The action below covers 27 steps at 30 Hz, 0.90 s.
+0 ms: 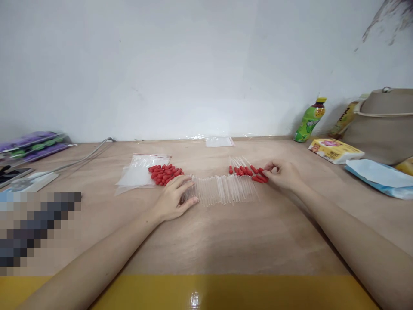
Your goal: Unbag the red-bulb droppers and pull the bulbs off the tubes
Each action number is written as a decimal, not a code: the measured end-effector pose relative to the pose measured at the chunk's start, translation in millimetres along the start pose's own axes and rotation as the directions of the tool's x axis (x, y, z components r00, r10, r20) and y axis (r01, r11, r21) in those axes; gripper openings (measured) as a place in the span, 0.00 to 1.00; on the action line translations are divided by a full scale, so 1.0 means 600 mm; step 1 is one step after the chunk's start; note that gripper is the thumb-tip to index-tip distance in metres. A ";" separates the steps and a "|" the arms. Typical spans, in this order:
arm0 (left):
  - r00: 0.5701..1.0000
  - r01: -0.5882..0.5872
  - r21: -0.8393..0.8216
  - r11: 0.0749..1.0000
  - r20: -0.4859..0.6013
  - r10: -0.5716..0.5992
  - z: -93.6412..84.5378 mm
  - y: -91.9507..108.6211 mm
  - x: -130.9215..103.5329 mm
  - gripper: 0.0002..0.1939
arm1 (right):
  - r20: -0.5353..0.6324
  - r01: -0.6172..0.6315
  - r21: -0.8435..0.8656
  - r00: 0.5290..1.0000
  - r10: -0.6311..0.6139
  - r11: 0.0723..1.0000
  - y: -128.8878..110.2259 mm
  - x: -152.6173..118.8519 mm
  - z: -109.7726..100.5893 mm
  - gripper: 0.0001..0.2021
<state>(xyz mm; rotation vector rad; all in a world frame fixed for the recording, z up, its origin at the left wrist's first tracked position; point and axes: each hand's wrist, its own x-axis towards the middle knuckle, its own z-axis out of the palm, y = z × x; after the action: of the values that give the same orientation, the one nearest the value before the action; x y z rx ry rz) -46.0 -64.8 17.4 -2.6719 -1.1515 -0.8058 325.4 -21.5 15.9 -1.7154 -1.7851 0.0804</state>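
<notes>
A row of thin clear tubes (222, 190) lies side by side on the table in front of me. At its left end rests my left hand (176, 199), thumb and fingers apart around the outermost tubes. Just beyond that hand is a heap of small red rubber bulbs (164, 173), partly on a clear plastic bag (137, 176). My right hand (280, 174) is closed in a pinch at a red rubber bulb (262, 171) past the right end of the row. Beside it, several tubes fitted with red bulbs (245, 171) lie pointing towards the wall.
A small zip bag (220, 141) lies by the wall. On the right stand a green drink bottle (310, 120), a tissue pack (336, 150), a blue-white packet (380, 177) and a beige bag (380, 125). Purple and green packs (35, 144) and a grey cable (87, 154) are left.
</notes>
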 end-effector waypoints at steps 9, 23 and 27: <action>0.940 0.170 -0.021 0.985 0.302 -0.156 -0.004 0.008 -0.011 0.32 | -0.040 0.176 -0.093 0.983 -0.180 0.980 -0.010 0.000 0.006 0.08; 0.911 0.348 -0.002 0.938 0.237 -0.338 0.013 0.045 -0.004 0.29 | -0.020 -0.093 -0.245 0.996 0.091 0.965 -0.039 0.024 0.047 0.12; 0.899 0.406 -0.048 0.912 0.201 -0.390 0.010 0.050 -0.003 0.30 | -0.047 -0.143 -0.203 0.990 0.136 0.969 -0.042 0.026 0.054 0.11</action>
<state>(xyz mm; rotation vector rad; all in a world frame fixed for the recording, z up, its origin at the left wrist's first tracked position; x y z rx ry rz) -23.3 -85.5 14.2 -2.6633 -1.7930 -0.6770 289.1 1.8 8.8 -1.9764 -1.6961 -0.0755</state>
